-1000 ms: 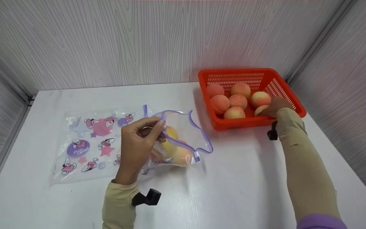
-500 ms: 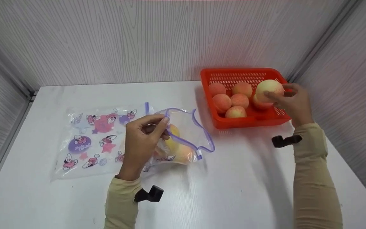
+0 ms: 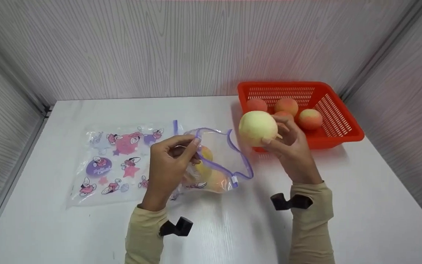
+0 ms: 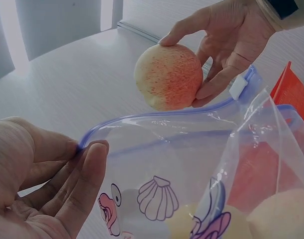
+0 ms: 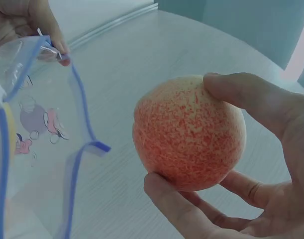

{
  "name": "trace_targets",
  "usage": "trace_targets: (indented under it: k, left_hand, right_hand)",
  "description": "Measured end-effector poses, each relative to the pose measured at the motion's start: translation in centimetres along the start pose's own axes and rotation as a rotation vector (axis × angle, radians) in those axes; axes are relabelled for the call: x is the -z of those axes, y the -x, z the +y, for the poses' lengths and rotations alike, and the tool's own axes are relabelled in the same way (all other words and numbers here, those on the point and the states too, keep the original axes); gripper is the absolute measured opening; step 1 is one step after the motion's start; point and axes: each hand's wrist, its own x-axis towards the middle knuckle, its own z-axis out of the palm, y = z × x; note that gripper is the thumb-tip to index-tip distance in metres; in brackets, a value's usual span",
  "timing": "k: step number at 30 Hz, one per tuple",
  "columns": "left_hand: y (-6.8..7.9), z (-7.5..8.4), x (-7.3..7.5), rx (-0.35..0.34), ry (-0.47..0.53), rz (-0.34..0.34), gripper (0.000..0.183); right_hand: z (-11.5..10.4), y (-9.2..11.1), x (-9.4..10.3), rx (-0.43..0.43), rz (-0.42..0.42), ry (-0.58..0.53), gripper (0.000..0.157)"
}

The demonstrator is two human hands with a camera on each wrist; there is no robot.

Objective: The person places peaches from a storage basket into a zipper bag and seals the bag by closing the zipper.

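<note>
A printed plastic bag (image 3: pixel 121 157) is lying flat on the white surface (image 3: pixel 68 231), its right end disappearing behind the left hand (image 3: pixel 172 161), which is pinching an open purple-rimmed bag (image 3: pixel 220 146); the fruit (image 3: pixel 217 181) inside is showing only partly. A peach (image 3: pixel 257 128) is being gripped by the right hand (image 3: pixel 294 150) outside that bag, both hiding part of a red basket (image 3: pixel 328 142) and its peaches (image 3: pixel 310 119).

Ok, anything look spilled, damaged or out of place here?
Nothing stands out: the right hand holds a peach without visible damage, the left hand pinches the open bag, and the red basket sits upright.
</note>
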Motion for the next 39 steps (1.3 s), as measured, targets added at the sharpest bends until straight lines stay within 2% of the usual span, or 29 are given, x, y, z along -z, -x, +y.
trace_targets:
  k: [8, 13, 17, 22, 30, 39]
  left_hand:
    - [-0.1, 0.1, -0.2, -0.009, 0.006, -0.011, 0.013]
    - [-0.2, 0.1, -0.4, -0.017, 0.015, -0.021, 0.014]
    - [0.0, 0.1, -0.3, -0.008, 0.013, -0.012, 0.014]
    - [0.0, 0.0, -0.2, -0.012, 0.006, -0.008, 0.013]
    - [0.2, -0.1, 0.0, -0.008, -0.012, -0.001, 0.013]
    - [0.2, -0.2, -0.2, 0.011, -0.007, -0.003, 0.014]
  right_hand:
    - [0.1, 0.6, -0.7, 0.018, -0.054, 0.139, 0.048]
    - [0.2, 0.6, -1.0, 0.060, -0.191, 0.233, 0.055]
    - [0.4, 0.6, -1.5, 0.050, -0.278, 0.290, 0.056]
    - [0.5, 0.6, -1.8, 0.053, -0.282, 0.328, 0.054]
    - [0.8, 0.5, -2.0, 0.027, -0.349, 0.296, 0.053]
    - [1.0, 0.1, -1.8, -0.009, -0.303, 0.352, 0.051]
